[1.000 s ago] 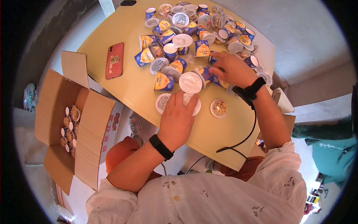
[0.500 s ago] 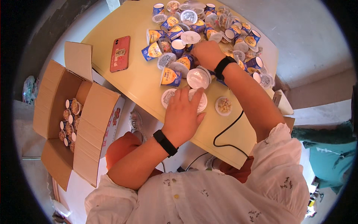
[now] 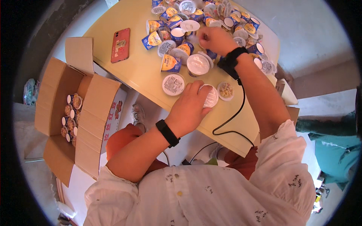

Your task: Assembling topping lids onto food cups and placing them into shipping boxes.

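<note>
My left hand (image 3: 190,107) is closed round the rim of a plastic cup with a clear, shiny lid (image 3: 211,97), near the table's front edge. Just left of its fingers lies a round lid with a printed square code (image 3: 173,84). Beyond stands another film-topped cup (image 3: 198,64). Over the near side of the pile, my right hand (image 3: 218,40) has its fingers curled in. Whatever they hold, if anything, is hidden. A small round tub of pale and pink bits (image 3: 226,90) sits to the right of the left hand's cup. Several blue-and-yellow cups (image 3: 171,63) lie close by.
The yellow table (image 3: 143,75) carries a heap of cups and tubs at its far side. A red phone (image 3: 121,45) lies at the left. An open cardboard box (image 3: 90,128) with packed cups stands at lower left. A black cable (image 3: 233,130) runs from my right wristband across the table.
My left hand has closed on the clear-lidded cup and drawn it rightward and nearer, apart from the printed lid. My right hand has shifted slightly right. The whole view has tilted a little.
</note>
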Demonstrator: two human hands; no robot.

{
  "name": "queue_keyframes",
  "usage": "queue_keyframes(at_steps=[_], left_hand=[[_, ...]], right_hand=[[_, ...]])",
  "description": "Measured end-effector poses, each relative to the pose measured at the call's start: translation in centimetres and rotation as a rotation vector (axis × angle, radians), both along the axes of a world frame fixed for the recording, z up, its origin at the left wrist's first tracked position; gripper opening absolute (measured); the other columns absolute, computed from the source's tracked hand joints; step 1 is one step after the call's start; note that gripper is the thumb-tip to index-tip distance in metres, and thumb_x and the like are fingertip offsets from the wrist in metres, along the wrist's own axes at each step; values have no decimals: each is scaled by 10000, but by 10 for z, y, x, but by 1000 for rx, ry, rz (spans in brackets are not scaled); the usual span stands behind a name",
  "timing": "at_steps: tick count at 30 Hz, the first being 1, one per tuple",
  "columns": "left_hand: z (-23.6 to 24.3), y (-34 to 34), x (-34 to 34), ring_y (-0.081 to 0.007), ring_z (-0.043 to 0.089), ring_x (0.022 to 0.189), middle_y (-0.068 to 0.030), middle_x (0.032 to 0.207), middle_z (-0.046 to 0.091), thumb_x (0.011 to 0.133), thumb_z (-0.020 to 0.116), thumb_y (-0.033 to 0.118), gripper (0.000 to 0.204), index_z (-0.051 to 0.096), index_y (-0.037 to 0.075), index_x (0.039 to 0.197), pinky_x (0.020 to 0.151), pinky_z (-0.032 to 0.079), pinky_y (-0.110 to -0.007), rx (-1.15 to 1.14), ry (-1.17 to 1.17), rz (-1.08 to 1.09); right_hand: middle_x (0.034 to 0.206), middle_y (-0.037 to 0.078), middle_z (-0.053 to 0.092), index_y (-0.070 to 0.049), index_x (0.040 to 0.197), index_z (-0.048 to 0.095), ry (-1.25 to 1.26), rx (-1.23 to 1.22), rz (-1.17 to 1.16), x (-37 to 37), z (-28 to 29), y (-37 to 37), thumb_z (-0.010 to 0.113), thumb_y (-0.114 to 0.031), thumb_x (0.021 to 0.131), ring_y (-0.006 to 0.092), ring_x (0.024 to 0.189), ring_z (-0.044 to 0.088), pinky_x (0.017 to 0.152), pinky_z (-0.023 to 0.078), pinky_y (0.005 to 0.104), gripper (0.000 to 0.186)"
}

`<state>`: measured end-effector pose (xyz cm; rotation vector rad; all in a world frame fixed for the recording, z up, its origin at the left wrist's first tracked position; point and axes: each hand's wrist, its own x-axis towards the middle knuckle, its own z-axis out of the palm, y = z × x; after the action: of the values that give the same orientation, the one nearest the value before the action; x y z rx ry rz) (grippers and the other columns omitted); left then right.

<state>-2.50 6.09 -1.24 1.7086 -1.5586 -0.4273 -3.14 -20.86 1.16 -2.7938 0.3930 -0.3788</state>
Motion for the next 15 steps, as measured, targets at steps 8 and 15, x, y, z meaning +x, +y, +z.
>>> queue_keyframes(at_steps=[8, 15], left_hand=[[-10, 1, -4, -384, 508, 1301, -228, 1363, 502, 751, 849, 97, 851, 343, -6, 1428, 1090, 422, -416, 44, 128, -39], [-25, -3, -19, -339, 560, 1218, -200, 1339, 509, 731, 891, 122, 783, 346, 25, 1285, 1054, 452, -411, -42, 238, -19]], right_hand=[[820, 1, 648, -18, 968, 635, -236, 484, -79, -120, 37, 73, 693, -101, 909, 78, 736, 594, 688, 504, 254, 117], [842, -25, 652, -13, 1025, 680, -273, 907, -242, -187, -15, 136, 680, -62, 935, 41, 729, 561, 666, 469, 219, 102]])
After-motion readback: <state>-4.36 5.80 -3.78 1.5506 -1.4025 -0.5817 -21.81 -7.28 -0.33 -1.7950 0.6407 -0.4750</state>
